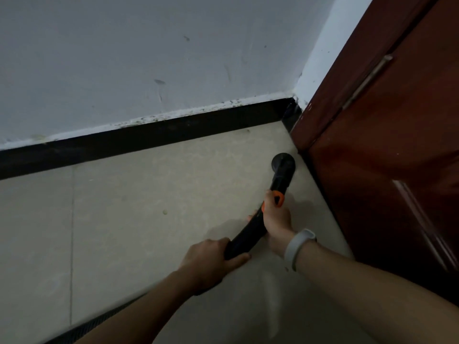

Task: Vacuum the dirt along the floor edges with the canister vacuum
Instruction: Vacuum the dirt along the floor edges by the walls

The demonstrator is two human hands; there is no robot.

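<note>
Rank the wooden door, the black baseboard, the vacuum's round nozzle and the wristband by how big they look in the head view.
1. wooden door
2. black baseboard
3. and 4. round nozzle and wristband look alike; the wristband is nearer, so unranked.

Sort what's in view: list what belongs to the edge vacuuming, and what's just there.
Job:
vacuum wand, gripped by left hand and right hand
round nozzle on the floor
ribbed hose
black skirting

Just there:
red-brown door
wall
wristband

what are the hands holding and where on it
Both grip the black vacuum wand: the right hand up near the orange collar behind the round nozzle, the left hand at its rear end.
</note>
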